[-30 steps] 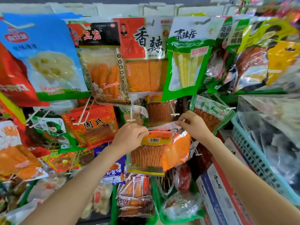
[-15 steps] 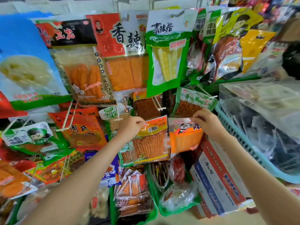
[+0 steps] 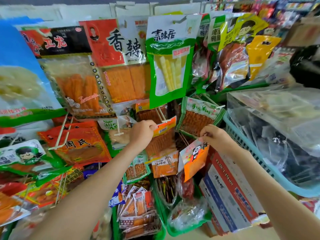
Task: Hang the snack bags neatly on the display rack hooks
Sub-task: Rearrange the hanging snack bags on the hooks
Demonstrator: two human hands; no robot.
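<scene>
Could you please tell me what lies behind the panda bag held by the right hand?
The right hand pinches the panda bag by its top. A red packet shows beneath its lower edge and a printed box beside it; what lies directly behind is covered.

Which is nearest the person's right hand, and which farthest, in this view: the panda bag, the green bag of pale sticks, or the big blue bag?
1. Panda bag: pinched by the right hand, hanging just below it.
2. Green bag of pale sticks: above, to the left.
3. Big blue bag: far left edge.
</scene>
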